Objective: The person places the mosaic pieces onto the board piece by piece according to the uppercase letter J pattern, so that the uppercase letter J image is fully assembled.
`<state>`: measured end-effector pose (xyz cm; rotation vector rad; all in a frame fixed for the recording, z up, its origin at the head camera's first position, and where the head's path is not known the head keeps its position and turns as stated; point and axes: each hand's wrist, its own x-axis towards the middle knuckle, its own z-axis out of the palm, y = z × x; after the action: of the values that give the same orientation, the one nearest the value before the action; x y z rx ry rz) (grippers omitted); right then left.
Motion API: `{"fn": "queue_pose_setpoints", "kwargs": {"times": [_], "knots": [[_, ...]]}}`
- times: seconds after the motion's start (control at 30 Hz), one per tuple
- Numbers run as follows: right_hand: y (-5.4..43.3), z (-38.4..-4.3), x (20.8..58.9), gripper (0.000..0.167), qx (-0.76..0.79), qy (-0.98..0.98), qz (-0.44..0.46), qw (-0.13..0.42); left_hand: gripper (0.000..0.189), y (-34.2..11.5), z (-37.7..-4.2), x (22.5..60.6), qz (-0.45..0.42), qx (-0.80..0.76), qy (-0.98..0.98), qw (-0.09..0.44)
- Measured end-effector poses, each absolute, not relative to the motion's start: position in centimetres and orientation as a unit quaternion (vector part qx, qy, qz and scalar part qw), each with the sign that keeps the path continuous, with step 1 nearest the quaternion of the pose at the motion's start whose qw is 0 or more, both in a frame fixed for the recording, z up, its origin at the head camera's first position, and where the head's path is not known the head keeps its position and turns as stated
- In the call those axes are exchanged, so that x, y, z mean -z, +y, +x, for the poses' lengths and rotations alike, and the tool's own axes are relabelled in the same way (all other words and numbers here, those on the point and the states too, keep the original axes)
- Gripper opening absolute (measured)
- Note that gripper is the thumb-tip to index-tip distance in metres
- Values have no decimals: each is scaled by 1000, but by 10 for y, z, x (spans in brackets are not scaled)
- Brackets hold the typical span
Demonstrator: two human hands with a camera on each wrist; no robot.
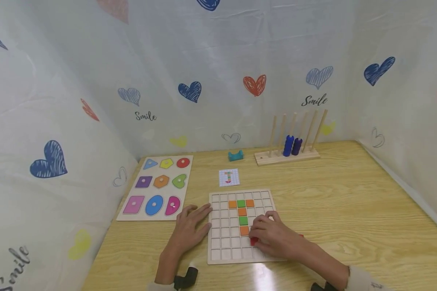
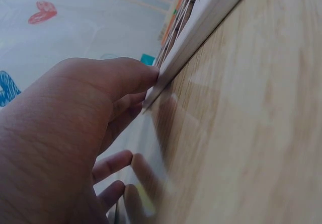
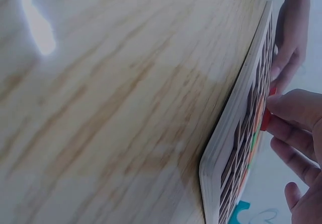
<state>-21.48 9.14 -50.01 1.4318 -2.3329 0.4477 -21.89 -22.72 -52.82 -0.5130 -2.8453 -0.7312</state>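
Note:
A wooden grid board (image 1: pixel 215 258) lies on the table, with orange and green square tiles set in it as a T: a row of three on top and a column below, ending in an orange tile (image 1: pixel 244 230). My right hand (image 1: pixel 273 236) is over the board's lower right part and pinches a red tile (image 3: pixel 265 121) between thumb and fingers, close over the grid. My left hand (image 1: pixel 190 228) rests at the board's left edge, its fingertips touching the rim and its fingers loosely extended. In the left wrist view the thumb (image 2: pixel 136 77) lies against the board's side.
Behind the board lies a pattern card (image 1: pixel 222 182) with a coloured J. A shape puzzle board (image 1: pixel 156 209) is at the left. At the back stand a pegged wooden rack (image 1: pixel 266 161) with blue and purple beads and a teal holder (image 1: pixel 236 156). Something red (image 1: pixel 301 235) shows beyond the right forearm.

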Motion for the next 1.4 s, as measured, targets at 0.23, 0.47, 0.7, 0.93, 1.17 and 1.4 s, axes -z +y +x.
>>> {"fn": "queue_pose_setpoints", "kwargs": {"times": [0.23, 0.47, 0.7, 0.93, 1.17, 1.4], "knots": [[86, -215, 502, 20, -173, -821, 514, 182, 49, -226, -219, 528, -168, 240, -953, 73], [81, -215, 501, 20, -172, -821, 517, 172, 49, -226, -219, 527, -166, 241, -953, 72], [75, -216, 503, 17, -162, -820, 522, 171, 49, -226, -218, 527, -170, 241, -952, 79], [71, -215, 503, 15, -152, -820, 523, 176, 48, -225, -218, 527, -183, 237, -949, 96], [71, -216, 504, 13, -142, -815, 529, 188, 49, -225, -218, 526, -178, 237, -950, 94], [71, -217, 505, 15, -149, -813, 532, 184, 49, -225, -219, 528, -176, 230, -953, 94]]}}
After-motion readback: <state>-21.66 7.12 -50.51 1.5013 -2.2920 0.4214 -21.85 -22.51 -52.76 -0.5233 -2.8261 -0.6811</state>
